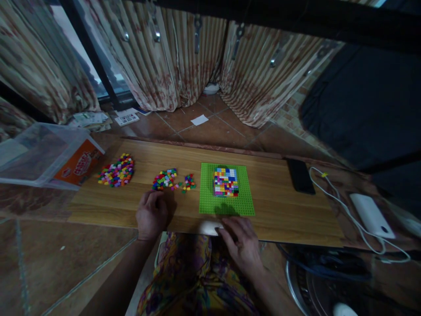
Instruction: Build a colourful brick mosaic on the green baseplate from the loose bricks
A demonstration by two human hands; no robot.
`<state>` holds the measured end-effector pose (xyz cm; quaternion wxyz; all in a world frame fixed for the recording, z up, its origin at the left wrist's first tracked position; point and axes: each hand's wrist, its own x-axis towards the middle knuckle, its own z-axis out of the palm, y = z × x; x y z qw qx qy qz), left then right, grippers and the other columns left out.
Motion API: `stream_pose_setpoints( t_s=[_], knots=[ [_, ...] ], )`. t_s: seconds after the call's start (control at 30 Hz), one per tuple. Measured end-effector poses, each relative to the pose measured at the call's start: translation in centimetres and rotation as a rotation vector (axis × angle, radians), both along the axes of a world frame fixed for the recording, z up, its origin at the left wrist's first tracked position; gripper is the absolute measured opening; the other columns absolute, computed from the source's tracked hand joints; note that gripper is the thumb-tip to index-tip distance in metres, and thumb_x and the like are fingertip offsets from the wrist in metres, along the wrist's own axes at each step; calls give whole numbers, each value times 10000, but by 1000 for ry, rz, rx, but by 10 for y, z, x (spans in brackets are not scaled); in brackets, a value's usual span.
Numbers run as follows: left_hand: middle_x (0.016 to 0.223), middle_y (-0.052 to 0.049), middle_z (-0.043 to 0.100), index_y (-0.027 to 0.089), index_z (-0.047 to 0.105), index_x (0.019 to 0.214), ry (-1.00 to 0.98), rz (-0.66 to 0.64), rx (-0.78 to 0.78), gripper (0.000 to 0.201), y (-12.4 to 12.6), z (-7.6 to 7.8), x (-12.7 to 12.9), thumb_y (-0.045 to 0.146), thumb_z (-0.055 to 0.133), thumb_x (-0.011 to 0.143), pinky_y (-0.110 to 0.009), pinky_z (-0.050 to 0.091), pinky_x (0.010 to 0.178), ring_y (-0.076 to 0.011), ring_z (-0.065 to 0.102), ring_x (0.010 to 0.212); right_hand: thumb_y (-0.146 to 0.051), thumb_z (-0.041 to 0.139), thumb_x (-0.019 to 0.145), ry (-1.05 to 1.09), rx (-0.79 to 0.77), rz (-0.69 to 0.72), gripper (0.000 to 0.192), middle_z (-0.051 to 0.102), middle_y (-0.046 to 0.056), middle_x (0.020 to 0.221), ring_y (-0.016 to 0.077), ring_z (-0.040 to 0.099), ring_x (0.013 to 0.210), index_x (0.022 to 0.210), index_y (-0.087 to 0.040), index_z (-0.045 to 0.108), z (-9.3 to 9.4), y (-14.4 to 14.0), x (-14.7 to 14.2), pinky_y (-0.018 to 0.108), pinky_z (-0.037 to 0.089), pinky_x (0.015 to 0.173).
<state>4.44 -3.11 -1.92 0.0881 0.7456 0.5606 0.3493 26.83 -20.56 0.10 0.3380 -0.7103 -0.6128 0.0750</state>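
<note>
A green baseplate lies on a low wooden board. A block of many-coloured small bricks stands on its far half. Left of it lie two small heaps of loose bricks and a bigger heap further left. My left hand rests on the board just in front of the small heaps, fingers curled, nothing visible in it. My right hand lies at the board's near edge below the baseplate, fingers touching a small white object.
A clear plastic box with an orange label sits at the left. A black phone lies right of the baseplate, a white power bank and cable beyond it. Curtains and tiled floor are behind; my patterned lap is below.
</note>
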Motion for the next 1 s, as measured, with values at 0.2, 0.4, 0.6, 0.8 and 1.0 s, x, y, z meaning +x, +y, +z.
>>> stream_pose_setpoints(
  t_s=[0.2, 0.4, 0.6, 0.8, 1.0],
  knots=[
    [962, -68, 632, 191, 628, 892, 1, -1, -13, 156, 0, 0, 0, 172, 501, 803, -310, 493, 807, -192, 610, 914, -301, 520, 911, -45, -63, 8, 171, 643, 61, 901, 213, 577, 865, 962, -231, 667, -11, 4, -5, 366, 489, 773],
    [947, -68, 634, 189, 628, 884, 21, 4, 0, 147, 1, -1, -1, 189, 502, 809, -299, 491, 781, -188, 610, 893, -296, 485, 921, 119, -85, -18, 192, 673, 48, 855, 199, 615, 819, 900, -220, 661, -5, 9, 4, 326, 495, 738],
    [948, -67, 633, 191, 625, 875, 36, -8, 18, 152, 3, -2, -2, 194, 486, 815, -306, 488, 792, -189, 607, 899, -369, 511, 897, 395, 26, -297, 245, 718, 58, 917, 198, 667, 826, 959, -197, 673, 7, 31, 23, 306, 516, 729],
    [951, -71, 629, 192, 628, 870, 38, 0, -4, 152, 3, 0, -1, 203, 489, 809, -313, 488, 779, -198, 603, 897, -316, 509, 905, 229, 148, -287, 213, 705, 46, 916, 188, 643, 852, 924, -236, 706, 0, 56, 32, 331, 506, 791],
    [937, -68, 630, 193, 628, 877, 41, -9, -11, 153, 3, 0, -2, 205, 490, 813, -308, 489, 772, -196, 608, 890, -311, 560, 881, 134, 195, -278, 175, 619, 38, 896, 183, 576, 877, 892, -279, 732, -9, 66, 36, 321, 491, 778]
  ],
)
